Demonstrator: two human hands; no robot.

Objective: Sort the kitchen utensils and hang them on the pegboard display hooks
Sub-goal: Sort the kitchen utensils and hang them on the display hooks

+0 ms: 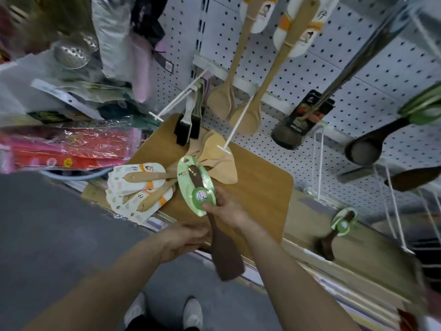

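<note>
Risk assessment: the dark spatula (pixel 226 254) is held well below the free white hook (pixel 235 126), with its blade end pointing down toward the floor, so a slip of the grip would probably drop it clear of the wooden board (pixel 262 187). The right hand (pixel 226 209) grips the handle where the green card label (pixel 194 185) ends, thumb pressed on the card; in my judgement that pressure could crease or tear the card when it is pushed onto a hook. The left hand (pixel 183 240) sits against the neck of the spatula with fingers curled, but whether it actually clasps the tool cannot be told. The hook's crossbar tip projects out over the pile of light wooden spatulas (pixel 214 151), and a raised handle could snag it or knock the light spatulas hanging on the pegboard (pixel 248 113) just behind. Mis-sorting is a further hazard: a matching dark spatula on the shelf (pixel 334 232) lies well apart to the right, near the dark ladle (pixel 365 149), which suggests the dark ware belongs on that side. Condition of item: dark brown wood, a narrow handle widening to a flat blade, the upper handle backed by an oval green card with a round emblem; no hanging hole can be made out.
</note>
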